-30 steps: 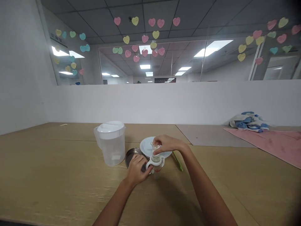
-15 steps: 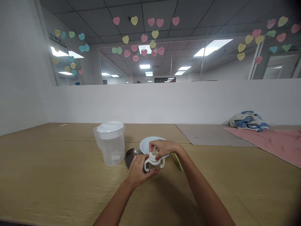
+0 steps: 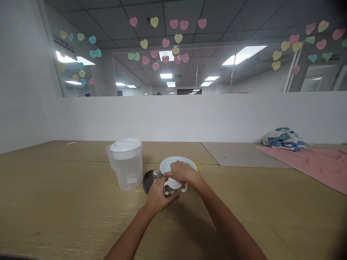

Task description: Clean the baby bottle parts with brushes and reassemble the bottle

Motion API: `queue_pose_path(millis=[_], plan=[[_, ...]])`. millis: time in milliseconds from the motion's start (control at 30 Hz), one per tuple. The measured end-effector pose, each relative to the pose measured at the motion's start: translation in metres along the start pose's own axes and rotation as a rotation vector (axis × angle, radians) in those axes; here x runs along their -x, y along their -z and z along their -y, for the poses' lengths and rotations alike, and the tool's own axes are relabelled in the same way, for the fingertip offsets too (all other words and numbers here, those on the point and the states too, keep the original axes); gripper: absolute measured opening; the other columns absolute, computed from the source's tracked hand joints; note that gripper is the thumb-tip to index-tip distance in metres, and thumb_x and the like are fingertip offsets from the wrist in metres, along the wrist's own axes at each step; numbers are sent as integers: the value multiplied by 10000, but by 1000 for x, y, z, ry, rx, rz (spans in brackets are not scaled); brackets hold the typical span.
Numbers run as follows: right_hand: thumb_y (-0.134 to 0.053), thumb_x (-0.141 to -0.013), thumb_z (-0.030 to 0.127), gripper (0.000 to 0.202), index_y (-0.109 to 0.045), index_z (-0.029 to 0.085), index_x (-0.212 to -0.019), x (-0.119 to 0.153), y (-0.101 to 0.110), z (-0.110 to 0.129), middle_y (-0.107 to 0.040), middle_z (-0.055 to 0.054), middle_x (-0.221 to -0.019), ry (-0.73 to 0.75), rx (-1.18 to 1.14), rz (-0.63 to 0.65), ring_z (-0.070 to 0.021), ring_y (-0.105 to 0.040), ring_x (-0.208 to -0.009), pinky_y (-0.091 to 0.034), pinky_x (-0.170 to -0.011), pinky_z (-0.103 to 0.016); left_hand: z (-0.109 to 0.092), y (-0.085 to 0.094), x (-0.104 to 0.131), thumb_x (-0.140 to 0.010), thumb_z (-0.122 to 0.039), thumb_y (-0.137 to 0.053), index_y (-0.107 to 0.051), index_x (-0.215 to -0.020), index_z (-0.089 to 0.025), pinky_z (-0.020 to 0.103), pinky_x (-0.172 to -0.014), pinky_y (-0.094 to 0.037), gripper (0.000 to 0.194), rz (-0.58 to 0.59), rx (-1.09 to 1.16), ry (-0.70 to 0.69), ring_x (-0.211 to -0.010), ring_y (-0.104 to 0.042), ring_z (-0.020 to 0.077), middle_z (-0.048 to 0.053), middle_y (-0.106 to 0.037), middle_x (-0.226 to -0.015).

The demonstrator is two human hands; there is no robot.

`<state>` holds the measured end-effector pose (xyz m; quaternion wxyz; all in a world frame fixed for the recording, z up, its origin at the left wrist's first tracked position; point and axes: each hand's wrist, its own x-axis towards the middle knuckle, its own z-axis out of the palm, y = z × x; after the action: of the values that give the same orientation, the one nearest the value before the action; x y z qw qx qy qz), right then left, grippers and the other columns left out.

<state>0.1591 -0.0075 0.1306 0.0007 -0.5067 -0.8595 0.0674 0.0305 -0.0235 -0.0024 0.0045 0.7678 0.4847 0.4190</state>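
Note:
A clear baby bottle (image 3: 176,190) with white side handles stands upright low in the middle of the view. My left hand (image 3: 156,194) is wrapped around its left side, thumb near the top and fingers under the lower part. From above, my right hand (image 3: 182,172) closes over the bottle's white collar (image 3: 173,182). The nipple seen earlier is hidden under that hand. Just left of the bottle lies a round metal dish (image 3: 147,181), partly covered by my left hand. A pale plate (image 3: 176,159) sits behind my right hand.
A translucent lidded pitcher (image 3: 127,164) stands left of the metal dish. A small yellow piece (image 3: 197,166) shows at the plate's right edge. Far right are a pink cloth (image 3: 311,162) and a crumpled blue-and-white cloth (image 3: 284,139) by the wall.
My right hand has turned and shifted left, now covering the nipple. My left hand still holds the bottle. The green strip by my right arm is hidden, and a yellow piece has come into sight.

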Motion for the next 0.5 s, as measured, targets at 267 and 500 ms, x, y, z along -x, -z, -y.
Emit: queue_pose_path(millis=[267, 500], plan=[[-475, -768, 301, 241, -621, 110, -785, 6, 12, -24, -648, -79, -599, 54, -148, 85, -145, -554, -452, -397, -462, -238, -3, 2, -1, -661, -469, -653, -534, -1076, -186, 413, -826, -450, 516, 11, 24, -6, -937, -576, 271, 91, -637, -1032], [-399, -826, 560, 503, -643, 128, -741, 3, 12, -7, -650, -124, -673, -81, 103, -150, -245, -628, -664, -378, -547, -284, 0, 1, 0, -652, -511, -653, -535, -1075, -182, 416, -821, -454, 549, 8, 8, -7, -935, -580, 270, 93, -639, -1029]])
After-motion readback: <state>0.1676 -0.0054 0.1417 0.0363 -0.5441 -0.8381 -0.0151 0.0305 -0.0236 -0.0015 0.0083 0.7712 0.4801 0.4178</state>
